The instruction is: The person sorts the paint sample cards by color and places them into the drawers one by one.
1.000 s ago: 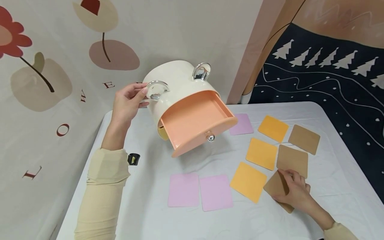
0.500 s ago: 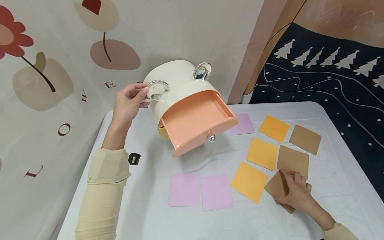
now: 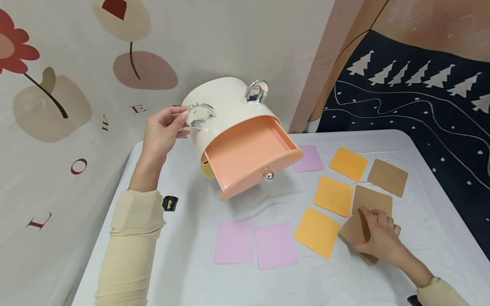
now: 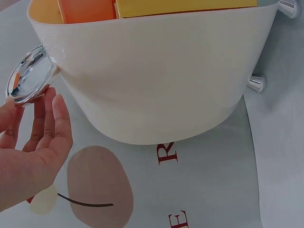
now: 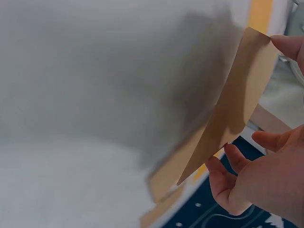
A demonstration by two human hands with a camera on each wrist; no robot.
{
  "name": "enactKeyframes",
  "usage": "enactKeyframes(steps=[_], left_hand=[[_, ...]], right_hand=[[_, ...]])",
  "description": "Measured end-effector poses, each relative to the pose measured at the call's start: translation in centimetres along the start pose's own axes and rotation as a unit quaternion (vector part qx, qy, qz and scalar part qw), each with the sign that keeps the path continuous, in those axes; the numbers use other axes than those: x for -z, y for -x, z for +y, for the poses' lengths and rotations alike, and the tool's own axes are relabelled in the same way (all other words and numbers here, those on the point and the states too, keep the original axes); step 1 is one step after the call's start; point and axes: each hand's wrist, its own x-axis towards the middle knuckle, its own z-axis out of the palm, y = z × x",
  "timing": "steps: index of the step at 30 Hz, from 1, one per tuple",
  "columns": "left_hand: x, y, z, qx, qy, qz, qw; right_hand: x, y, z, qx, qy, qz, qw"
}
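Observation:
In the head view, a white storage box (image 3: 220, 102) with two silver ear-shaped loops stands at the back of the table. My left hand (image 3: 158, 134) pinches the near-left ear (image 3: 200, 111) between thumb and fingers. From the box's front a peach drawer (image 3: 245, 155) with a round silver knob (image 3: 269, 175) is pulled well out; its inside shows bare. At the right, my right hand (image 3: 380, 238) grips a square brown card (image 5: 237, 95) across opposite edges, thumb against fingers. The card is slightly bowed, and its far edge is lifted off the cloth in the right wrist view.
Two more brown cards (image 3: 388, 177) lie beyond my right hand. Several orange cards (image 3: 317, 232) form a row to their left. Two lilac cards (image 3: 234, 242) lie near the front, a third lilac card (image 3: 310, 158) beside the box. A printed wall hanging (image 3: 229, 38) stands close behind.
My right hand has raised the brown card slightly off the table and bowed it more; it lay nearly flat before. My left hand and the box have stayed put.

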Motion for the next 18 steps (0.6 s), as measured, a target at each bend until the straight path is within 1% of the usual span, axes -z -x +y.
enactKeyframes(steps=[3, 6, 8, 11, 15, 17, 18], left_hand=[[0.1, 0.0, 0.0, 0.002, 0.0, 0.001, 1.0], [0.1, 0.0, 0.0, 0.001, -0.001, 0.002, 1.0], [0.1, 0.0, 0.0, -0.001, -0.005, 0.003, 1.0], [0.0, 0.0, -0.1, -0.004, -0.017, 0.002, 0.9998], [0.0, 0.1, -0.1, -0.006, -0.034, 0.002, 0.9994], [0.0, 0.1, -0.1, -0.006, -0.034, 0.003, 0.9994], [0.0, 0.0, -0.1, -0.006, -0.033, 0.003, 0.9994]], right_hand=[[1.3, -1.1, -0.7, 0.027, 0.001, 0.035, 0.999], [2.7, -2.5, -1.6, 0.059, -0.002, 0.074, 0.995], [3.8, -3.6, -2.6, 0.069, -0.01, 0.082, 0.994], [5.7, -5.3, -4.5, 0.066, -0.022, 0.074, 0.995], [8.7, -7.6, -7.8, 0.058, -0.035, 0.059, 0.996], [10.3, -8.8, -9.5, 0.06, -0.041, 0.054, 0.996], [11.1, -9.3, -10.3, 0.053, -0.046, 0.047, 0.996]])
